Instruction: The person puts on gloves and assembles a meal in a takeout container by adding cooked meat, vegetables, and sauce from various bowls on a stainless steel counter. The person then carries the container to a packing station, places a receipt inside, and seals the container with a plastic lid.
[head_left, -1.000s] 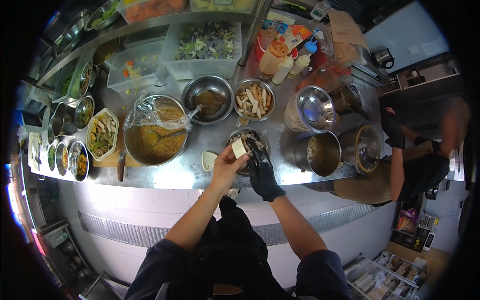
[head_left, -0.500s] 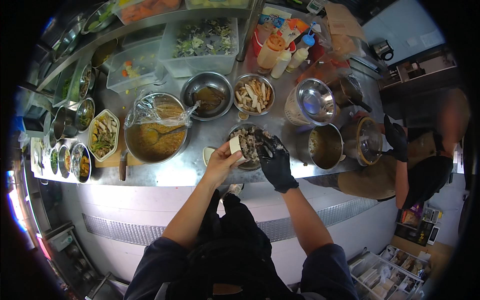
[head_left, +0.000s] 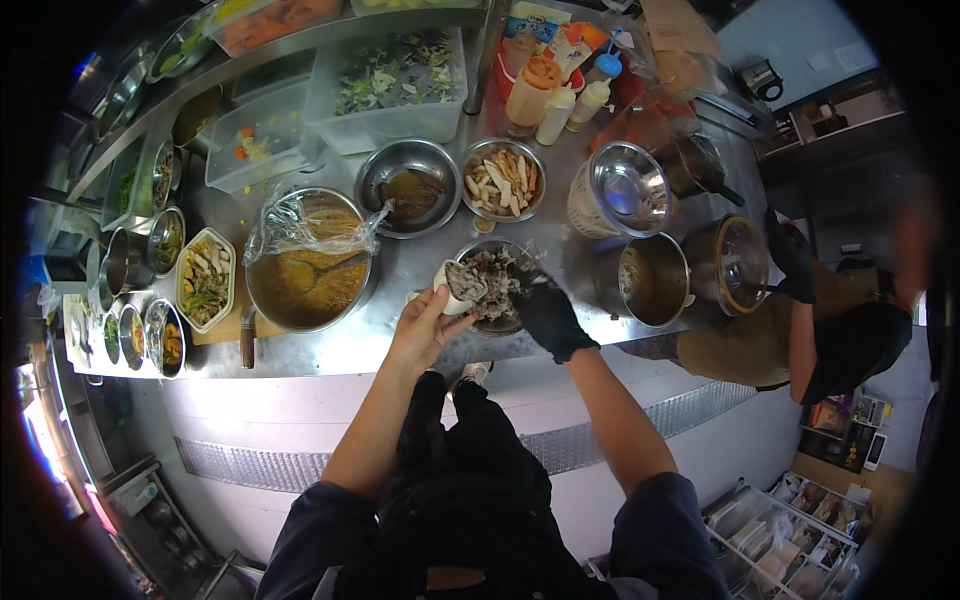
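My bare left hand (head_left: pixel 412 335) grips a small white cup (head_left: pixel 453 304), tipped on its side and filled with dark-speckled rice. Its mouth faces a steel bowl on the counter's front edge, where more of the mixed rice (head_left: pixel 493 278) lies. Over the right side of that bowl is my right hand (head_left: pixel 553 320) in a black glove. Its fingers are smeared by motion and partly lost against the dark rice, so their grip does not show. A pale lid or dish is mostly hidden behind my left hand.
A large pot of yellowish-brown soup (head_left: pixel 310 285) with a ladle and plastic wrap stands left. Behind are a steel bowl (head_left: pixel 408 170) and a bowl of sliced meat (head_left: pixel 503 182). Pots (head_left: pixel 655 290) stand right, near a co-worker (head_left: pixel 790 340). A cleaver-like handle (head_left: pixel 247 340) overhangs the edge.
The cup has moved slightly left and tilted so its rice-filled mouth shows. My gloved hand has drawn away from the cup, toward the bowl's right side. The co-worker's gloved hand has shifted.
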